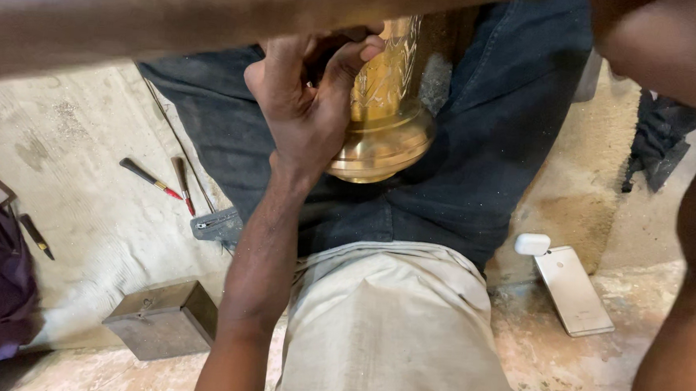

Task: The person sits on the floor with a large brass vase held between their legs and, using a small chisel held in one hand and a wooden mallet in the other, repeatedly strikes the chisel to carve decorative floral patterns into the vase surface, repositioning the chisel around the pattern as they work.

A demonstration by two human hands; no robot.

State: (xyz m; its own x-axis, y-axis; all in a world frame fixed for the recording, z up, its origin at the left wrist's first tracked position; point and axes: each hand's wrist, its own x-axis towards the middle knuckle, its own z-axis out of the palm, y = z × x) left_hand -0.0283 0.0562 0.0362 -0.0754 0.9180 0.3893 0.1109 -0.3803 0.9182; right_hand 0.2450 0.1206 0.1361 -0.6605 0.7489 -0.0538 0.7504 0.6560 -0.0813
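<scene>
A small metal box point(162, 319) and a flat phone point(574, 290) are set on the rough floor point(84, 171), well apart. Further off, the left hand point(309, 104) is curled around an engraved, polished brass vessel point(385, 117) over the lap. The right hand cannot be seen.

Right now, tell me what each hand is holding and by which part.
The left hand grips the engraved golden brass vessel around its body, above the flared rim. The right hand is out of view.

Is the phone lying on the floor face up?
No, the phone lies back side up on the floor, beside a small white case.
</scene>
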